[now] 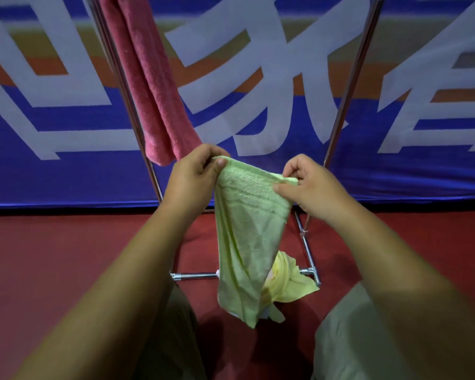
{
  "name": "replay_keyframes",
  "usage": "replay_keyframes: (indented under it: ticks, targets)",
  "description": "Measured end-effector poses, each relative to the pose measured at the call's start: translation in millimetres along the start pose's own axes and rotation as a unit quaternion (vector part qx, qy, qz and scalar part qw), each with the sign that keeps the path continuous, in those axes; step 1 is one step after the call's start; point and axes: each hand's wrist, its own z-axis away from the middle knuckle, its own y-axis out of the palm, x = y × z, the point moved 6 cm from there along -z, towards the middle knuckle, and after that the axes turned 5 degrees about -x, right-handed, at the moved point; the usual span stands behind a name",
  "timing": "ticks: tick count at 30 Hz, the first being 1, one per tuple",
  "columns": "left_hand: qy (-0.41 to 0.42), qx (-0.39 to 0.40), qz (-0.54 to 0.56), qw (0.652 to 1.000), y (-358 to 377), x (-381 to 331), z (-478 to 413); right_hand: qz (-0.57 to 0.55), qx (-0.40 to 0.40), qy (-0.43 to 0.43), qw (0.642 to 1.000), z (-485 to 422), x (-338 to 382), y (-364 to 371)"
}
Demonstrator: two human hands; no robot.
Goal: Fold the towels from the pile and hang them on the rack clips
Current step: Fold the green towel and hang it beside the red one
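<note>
Floor (66, 256): dull red, smooth, runs back to the foot of a blue banner (66, 174) with white characters.
Rack base (195, 276): chrome tubes resting on the floor; one crossbar lies left to right, and a side bar runs back from its right end.
Yellow towel (288, 281): crumpled on the floor, touching the crossbar near its right end; left part hidden behind the hanging green towel (247, 242).
Under the yellow towel: a pale scrap, too small to identify.

Green towel (247, 231) — folded, hanging — near pink towel (148, 86)
</note>
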Motion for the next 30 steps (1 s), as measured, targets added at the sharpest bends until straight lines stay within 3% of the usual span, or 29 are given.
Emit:
replay_keyframes:
  ticks: [7, 17, 23, 30]
  targets:
    - [0.051, -0.008, 0.014, 0.999, -24.4, -69.1, -12.5, 0.014, -0.006, -0.037, 0.999, 9.9, 62.1, -36.7]
    - [0.097, -0.066, -0.004, 0.993, -68.5, -138.3, -32.0, -0.133, -0.046, -0.031, 0.99, 1.8, 129.0, -71.2]
    - [0.081, -0.097, -0.032, 0.992, -85.5, -152.3, -38.4, -0.206, -0.058, -0.026, 0.976, -1.0, 158.9, -83.5]
    - [0.054, -0.123, 0.043, 0.99, -104.3, -169.2, -46.1, -0.226, -0.087, -0.058, 0.969, 2.5, 190.0, -100.6]
